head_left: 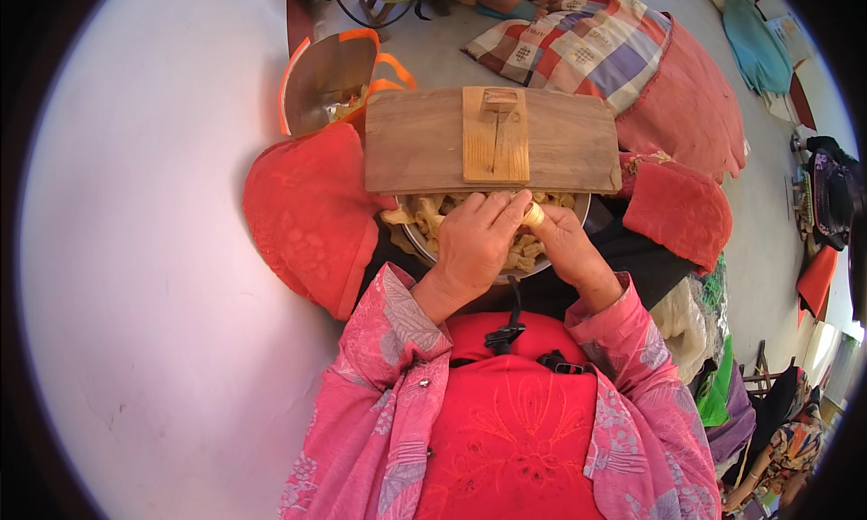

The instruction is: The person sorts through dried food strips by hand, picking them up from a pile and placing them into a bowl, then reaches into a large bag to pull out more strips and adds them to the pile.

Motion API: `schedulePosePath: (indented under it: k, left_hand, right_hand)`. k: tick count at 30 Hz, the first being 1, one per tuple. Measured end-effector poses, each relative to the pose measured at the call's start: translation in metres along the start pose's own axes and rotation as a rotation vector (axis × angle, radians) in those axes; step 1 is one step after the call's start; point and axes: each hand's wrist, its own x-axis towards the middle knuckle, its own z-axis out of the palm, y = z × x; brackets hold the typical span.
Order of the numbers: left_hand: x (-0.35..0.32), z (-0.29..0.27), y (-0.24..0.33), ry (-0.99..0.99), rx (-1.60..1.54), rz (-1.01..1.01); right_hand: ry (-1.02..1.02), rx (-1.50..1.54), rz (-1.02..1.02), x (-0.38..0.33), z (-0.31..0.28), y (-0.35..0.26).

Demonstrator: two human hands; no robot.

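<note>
Red apron [510, 430] nearest, pink sleeves [397, 317] either side. Left hand [479, 236] and right hand [572, 247] meet over bowl [545, 266] of pale pieces [428, 217], just below board [415, 145]. Fingers curled on both; yellow bit [535, 215] between them, above bowl. Can't tell which grips it.

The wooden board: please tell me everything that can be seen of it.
The wooden board is a wide brown rectangle with visible grain. A paler strip crosses its middle, with a dark lengthwise line and a rectangular detail near its far end. It partly hides the basin; whether the left fingers touch it is unclear.
</note>
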Motion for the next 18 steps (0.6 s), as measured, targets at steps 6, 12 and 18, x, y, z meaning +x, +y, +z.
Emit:
schedulePosePath:
  k: [6, 12, 18]
  left_hand:
    - [0.006, -0.007, 0.010, -0.096, -0.449, -0.159]
    - [0.021, 0.001, 0.006, -0.155, -0.210, -0.237]
    - [0.016, 0.010, -0.003, -0.160, -1.148, -0.894]
  right_hand:
    - [-0.084, 0.437, 0.121, -0.004, -0.002, -0.002]
    - [0.221, -0.698, -0.512, -0.004, 0.005, -0.014]
    - [0.394, -0.504, -0.638, -0.003, 0.014, -0.025]
